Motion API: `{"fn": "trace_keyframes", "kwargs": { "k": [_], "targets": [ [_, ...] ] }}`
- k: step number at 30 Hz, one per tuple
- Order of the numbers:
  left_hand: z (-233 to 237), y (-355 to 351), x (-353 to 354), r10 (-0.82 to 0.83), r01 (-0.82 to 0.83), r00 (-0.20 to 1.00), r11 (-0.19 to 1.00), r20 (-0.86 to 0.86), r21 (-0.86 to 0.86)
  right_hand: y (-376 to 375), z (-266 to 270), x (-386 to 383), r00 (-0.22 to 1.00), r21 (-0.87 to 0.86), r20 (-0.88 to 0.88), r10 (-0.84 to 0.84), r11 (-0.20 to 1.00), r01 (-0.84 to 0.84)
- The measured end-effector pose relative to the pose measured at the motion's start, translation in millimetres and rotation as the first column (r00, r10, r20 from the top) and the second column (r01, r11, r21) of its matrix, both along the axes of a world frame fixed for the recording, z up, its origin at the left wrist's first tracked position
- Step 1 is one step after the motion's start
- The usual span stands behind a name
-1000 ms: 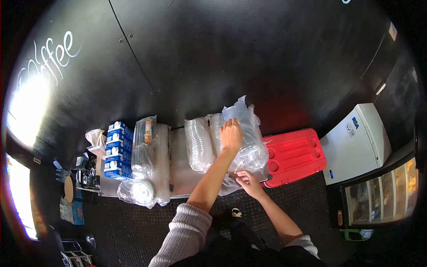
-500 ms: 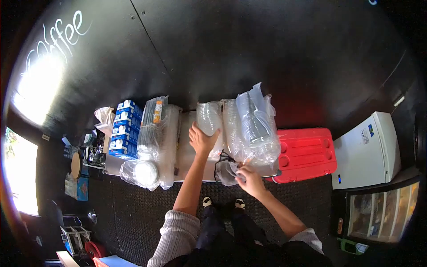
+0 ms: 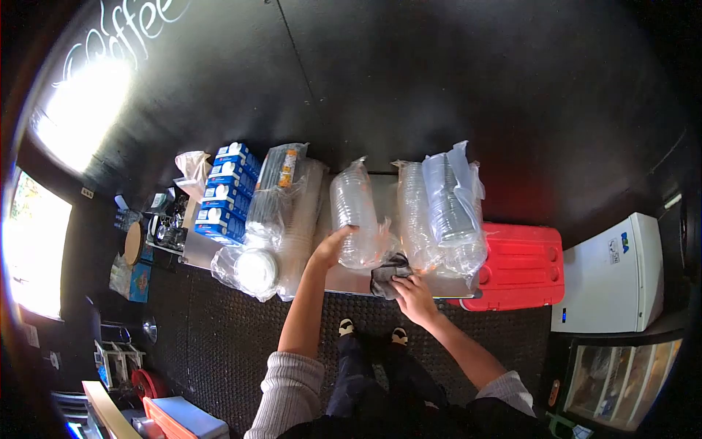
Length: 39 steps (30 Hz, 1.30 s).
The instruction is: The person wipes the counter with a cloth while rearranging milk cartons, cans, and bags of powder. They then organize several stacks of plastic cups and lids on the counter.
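Note:
My left hand (image 3: 333,246) grips the lower left side of a bagged stack of clear plastic cups (image 3: 352,201), its fingertips partly hidden against the plastic. The stack lies slightly tilted on a metal counter (image 3: 380,192). At the counter's front edge, my right hand (image 3: 417,298) holds a crumpled dark grey cloth (image 3: 386,279) pressed down on the surface. Just right of the cloth lie more bagged cups (image 3: 415,212) and a bluish bag of stacked cups (image 3: 447,197). Left of my left hand is another long bagged stack (image 3: 301,219).
Blue and white cartons (image 3: 223,197) and a bag of white lids (image 3: 256,271) sit on the counter's left part. A red cooler box (image 3: 523,265) and a white freezer (image 3: 607,274) stand to the right. Black wall rises behind; textured matting (image 3: 241,333) covers the floor.
My left hand has shifted the cup stack leftward, widening the gap beside the right-hand bags. The cloth, which hung at the front edge, now lies bunched on the counter under my right hand.

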<state>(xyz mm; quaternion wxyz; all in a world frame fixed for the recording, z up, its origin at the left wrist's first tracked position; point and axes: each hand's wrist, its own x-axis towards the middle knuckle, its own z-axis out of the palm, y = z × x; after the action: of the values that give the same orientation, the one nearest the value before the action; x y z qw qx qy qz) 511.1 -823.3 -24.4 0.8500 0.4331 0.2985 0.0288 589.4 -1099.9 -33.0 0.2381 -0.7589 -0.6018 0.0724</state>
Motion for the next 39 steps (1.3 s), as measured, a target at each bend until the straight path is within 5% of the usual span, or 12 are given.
{"fn": "trace_keyframes", "kwargs": {
  "k": [2,3,5,11,13,15,18,20,27,31,36,39],
  "targets": [
    [33.3,-6.8,-15.2,0.07,-0.07,0.998,0.996,0.001,-0.049,8.5,12.5,-2.2,0.936,-0.042,-0.329,-0.127,0.992,0.12],
    [50.2,-10.8,-22.1,0.132,-0.131,0.991,0.986,-0.001,-0.101,14.1,14.2,-2.9,0.936,-0.041,-0.329,-0.122,0.992,0.115],
    [73.0,-9.6,-37.9,0.139,-0.135,0.989,0.988,0.046,-0.074,24.2,16.4,-4.8,0.782,0.009,-0.588,-0.207,0.965,0.262],
    [153.4,12.3,-85.9,0.322,-0.346,0.929,0.931,0.183,0.119,82.5,59.0,1.3,0.632,0.196,-0.754,-0.182,0.855,0.48],
    [163.7,35.0,-102.2,0.311,-0.357,0.92,0.916,0.238,0.185,95.0,82.0,-1.9,0.953,-0.028,-0.235,-0.193,0.981,0.192],
    [158.6,62.2,-118.6,0.339,-0.395,0.907,0.891,0.25,0.224,116.7,49.8,-12.9,0.93,-0.307,-0.32,-0.184,0.948,0.082],
    [166.0,76.9,-140.1,0.408,-0.454,0.884,0.867,0.227,0.208,154.7,-3.4,-23.1,0.935,-0.347,-0.24,-0.262,0.923,0.169],
    [166.7,83.0,-155.0,0.422,-0.449,0.893,0.863,0.156,0.233,184.4,-20.7,-13.5,0.95,-0.203,0.169,-0.262,0.934,0.293],
    [155.2,106.7,-183.3,0.428,-0.462,0.887,0.835,0.174,0.299,280.1,-19.5,41.2,0.942,-0.167,0.191,-0.277,0.936,0.31],
    [156.8,114.1,-175.9,0.389,-0.413,0.91,0.888,0.146,0.204,215.9,2.2,-21.9,0.957,-0.335,0.273,0.101,0.942,-0.004],
    [149.3,120.6,-163.1,0.35,-0.376,0.925,0.903,0.152,0.21,166.6,3.8,-47.5,0.924,-0.306,0.064,0.378,0.888,-0.342],
    [147.7,121.5,-159.4,0.289,-0.317,0.944,0.929,0.16,0.193,201.4,5.9,4.3,0.97,-0.291,0.118,0.215,0.941,-0.173]
  ]
}}
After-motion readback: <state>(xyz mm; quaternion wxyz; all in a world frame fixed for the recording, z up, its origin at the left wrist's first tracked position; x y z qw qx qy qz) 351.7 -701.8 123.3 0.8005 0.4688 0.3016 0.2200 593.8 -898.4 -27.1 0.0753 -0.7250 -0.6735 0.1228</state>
